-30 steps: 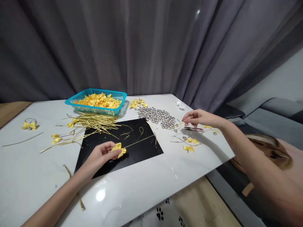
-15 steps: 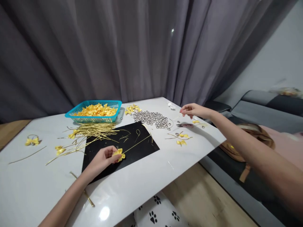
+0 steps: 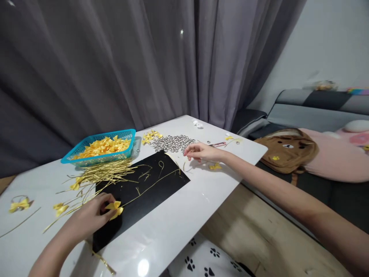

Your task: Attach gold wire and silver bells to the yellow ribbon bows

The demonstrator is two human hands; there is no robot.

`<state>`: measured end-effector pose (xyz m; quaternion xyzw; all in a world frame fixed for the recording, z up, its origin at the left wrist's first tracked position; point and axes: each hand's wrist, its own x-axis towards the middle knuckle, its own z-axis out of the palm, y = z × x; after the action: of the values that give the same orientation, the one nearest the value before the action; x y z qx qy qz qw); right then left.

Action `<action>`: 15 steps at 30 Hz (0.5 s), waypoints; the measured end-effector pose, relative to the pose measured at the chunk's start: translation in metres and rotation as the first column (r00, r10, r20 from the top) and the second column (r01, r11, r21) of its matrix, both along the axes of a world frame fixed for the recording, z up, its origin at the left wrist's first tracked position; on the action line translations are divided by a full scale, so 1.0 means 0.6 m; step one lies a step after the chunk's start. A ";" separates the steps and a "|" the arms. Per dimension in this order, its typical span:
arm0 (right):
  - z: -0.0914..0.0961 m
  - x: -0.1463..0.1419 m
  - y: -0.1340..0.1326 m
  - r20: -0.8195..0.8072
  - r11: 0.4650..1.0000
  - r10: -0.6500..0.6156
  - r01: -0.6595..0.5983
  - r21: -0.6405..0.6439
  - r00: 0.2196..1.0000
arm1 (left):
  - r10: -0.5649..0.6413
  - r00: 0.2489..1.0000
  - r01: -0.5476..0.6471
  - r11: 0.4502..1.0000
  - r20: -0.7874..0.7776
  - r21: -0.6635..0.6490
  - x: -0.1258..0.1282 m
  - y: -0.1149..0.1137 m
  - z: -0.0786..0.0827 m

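Observation:
Between the fingertips of my left hand (image 3: pixel 96 213) is a yellow ribbon bow (image 3: pixel 114 210), held low over the black sheet (image 3: pixel 144 204). A thin gold cord (image 3: pixel 154 185) runs from the bow towards the sheet's right corner. My right hand (image 3: pixel 201 151) is just right of the pile of silver beads (image 3: pixel 173 142), fingers drawn together in a pinch. Whatever sits between those fingertips is too small to make out. Partly behind the right hand lie small scissors (image 3: pixel 217 144), and a loose yellow bow (image 3: pixel 215 166) rests below its wrist.
A blue basket (image 3: pixel 98 158) full of yellow bows stands at the back left. In front of it lies a bundle of gold cords (image 3: pixel 105 171). Another bow (image 3: pixel 19 205) is at the far left. A brown bag (image 3: pixel 284 154) sits on the sofa past the table's right edge.
My right hand has moved left and nearer, from above the scissors to beside the beads. My left hand has shifted left with the bow. The camera view has turned right.

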<state>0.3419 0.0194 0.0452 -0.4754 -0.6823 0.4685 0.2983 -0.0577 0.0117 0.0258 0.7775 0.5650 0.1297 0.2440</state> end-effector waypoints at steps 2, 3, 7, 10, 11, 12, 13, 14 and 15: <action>-0.001 -0.045 0.009 -0.093 0.991 0.134 -0.134 0.007 0.987 | -0.023 0.998 0.026 0.998 -0.051 0.061 0.012 -0.001 -0.002; 0.000 -0.069 0.012 -0.156 0.982 0.189 -0.191 0.000 0.970 | -0.019 1.000 0.019 0.990 -0.004 0.138 0.024 -0.005 -0.004; 0.007 -0.165 0.017 -0.359 0.926 0.345 -0.377 -0.021 0.867 | -0.053 0.917 0.000 0.991 0.394 0.133 0.095 -0.037 -0.023; 0.005 -0.213 0.019 -0.460 0.906 0.378 -0.422 0.007 0.803 | -0.071 0.749 0.167 0.982 0.659 -0.084 0.136 -0.061 -0.035; 0.000 -0.220 0.021 -0.486 0.914 0.360 -0.405 0.013 0.797 | -0.048 0.723 0.195 0.971 0.689 -0.137 0.143 -0.067 -0.037; -0.006 -0.223 0.026 -0.511 0.927 0.328 -0.374 0.014 0.794 | -0.016 0.716 0.200 0.963 0.698 -0.183 0.146 -0.070 -0.038; -0.013 -0.221 0.031 -0.536 0.943 0.287 -0.333 0.011 0.794 | 0.010 0.714 0.191 0.959 0.700 -0.209 0.147 -0.072 -0.038; -0.022 -0.217 0.037 -0.556 0.957 0.242 -0.289 0.003 0.795 | 0.037 0.712 0.171 0.960 0.701 -0.224 0.145 -0.073 -0.038; -0.030 -0.210 0.043 -0.566 0.969 0.198 -0.245 -0.008 0.800 | 0.060 0.707 0.148 0.962 0.705 -0.230 0.144 -0.073 -0.037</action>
<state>0.2158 0.0451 0.0273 -0.2452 -0.5958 0.6461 0.4092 0.0285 -0.0321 0.0034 0.6415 0.4220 0.3328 0.5474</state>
